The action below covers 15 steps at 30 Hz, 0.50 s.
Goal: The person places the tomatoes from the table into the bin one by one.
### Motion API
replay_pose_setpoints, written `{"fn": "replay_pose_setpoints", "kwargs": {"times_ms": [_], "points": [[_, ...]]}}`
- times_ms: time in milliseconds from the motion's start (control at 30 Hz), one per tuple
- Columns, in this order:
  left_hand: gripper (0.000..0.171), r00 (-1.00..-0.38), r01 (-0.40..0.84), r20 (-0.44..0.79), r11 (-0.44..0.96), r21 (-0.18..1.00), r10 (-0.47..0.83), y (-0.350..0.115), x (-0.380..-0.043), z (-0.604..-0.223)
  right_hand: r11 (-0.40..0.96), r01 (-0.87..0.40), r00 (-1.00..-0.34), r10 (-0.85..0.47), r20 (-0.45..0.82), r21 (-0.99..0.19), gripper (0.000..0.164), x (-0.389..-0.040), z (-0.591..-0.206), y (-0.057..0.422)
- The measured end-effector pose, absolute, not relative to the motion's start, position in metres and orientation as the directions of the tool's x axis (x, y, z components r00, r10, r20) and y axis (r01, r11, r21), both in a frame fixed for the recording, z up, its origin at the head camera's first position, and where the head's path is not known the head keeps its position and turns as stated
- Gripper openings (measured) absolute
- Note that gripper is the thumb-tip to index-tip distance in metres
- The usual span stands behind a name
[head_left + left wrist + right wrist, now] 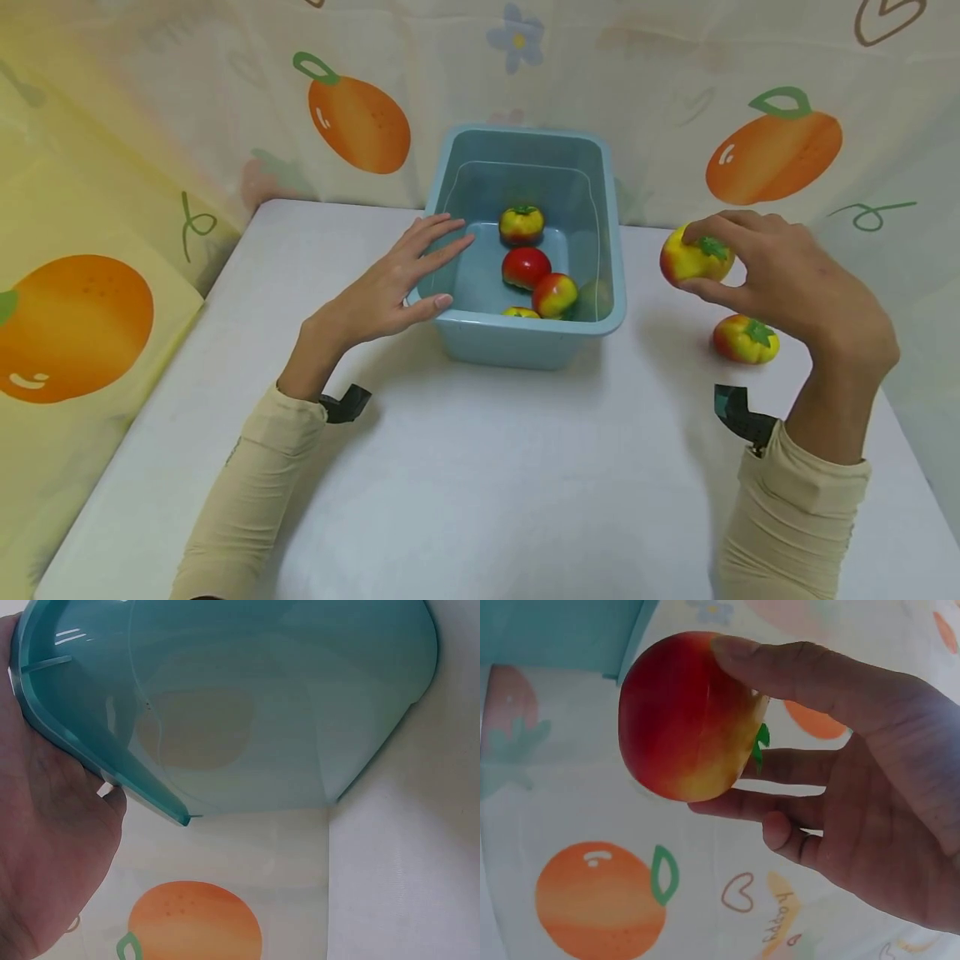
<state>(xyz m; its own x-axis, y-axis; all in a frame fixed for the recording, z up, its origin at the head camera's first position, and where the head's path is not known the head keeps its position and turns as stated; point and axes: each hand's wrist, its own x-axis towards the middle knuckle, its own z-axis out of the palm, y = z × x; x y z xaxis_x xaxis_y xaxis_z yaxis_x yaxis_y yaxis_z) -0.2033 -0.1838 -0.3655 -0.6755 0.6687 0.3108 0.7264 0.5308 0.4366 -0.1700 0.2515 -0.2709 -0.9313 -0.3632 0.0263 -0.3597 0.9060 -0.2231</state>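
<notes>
My right hand [787,275] pinches a red-and-yellow toy fruit [693,257] with a green leafy cap, off the table to the right of the bin. The right wrist view shows the thumb on one side of this fruit [690,716] and fingers on the other. Below that hand, a similar fruit [745,340] lies on the table. My left hand [390,279] rests at the left rim of a blue plastic bin [525,325], fingers extended. Inside the bin are several fruits, including a yellow one [521,225], a red one [526,267] and a red-yellow one [554,296].
The bin stands at the back of a white-covered table [480,475], close to a fruit-printed curtain [555,92]. Yellow printed cloth [82,450] hangs along the left side. A dark strap piece [742,417] sticks out at the right wrist.
</notes>
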Motion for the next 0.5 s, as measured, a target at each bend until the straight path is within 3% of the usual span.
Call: {"fn": "replay_pose_setpoints", "kwargs": {"times_ms": [200,500], "points": [[0.077,-0.667,0.735,0.318,0.523,0.432,0.674,-0.182,-0.204,-0.365,0.854,-0.439,-0.898,-0.429,0.102,-0.28,0.049,-0.163,-0.264,0.24],[0.075,-0.684,0.717,0.296,0.539,0.441,0.667,-0.183,-0.203,-0.365,0.751,-0.568,-0.818,-0.563,0.123,-0.338,0.055,-0.165,-0.26,0.2]]}}
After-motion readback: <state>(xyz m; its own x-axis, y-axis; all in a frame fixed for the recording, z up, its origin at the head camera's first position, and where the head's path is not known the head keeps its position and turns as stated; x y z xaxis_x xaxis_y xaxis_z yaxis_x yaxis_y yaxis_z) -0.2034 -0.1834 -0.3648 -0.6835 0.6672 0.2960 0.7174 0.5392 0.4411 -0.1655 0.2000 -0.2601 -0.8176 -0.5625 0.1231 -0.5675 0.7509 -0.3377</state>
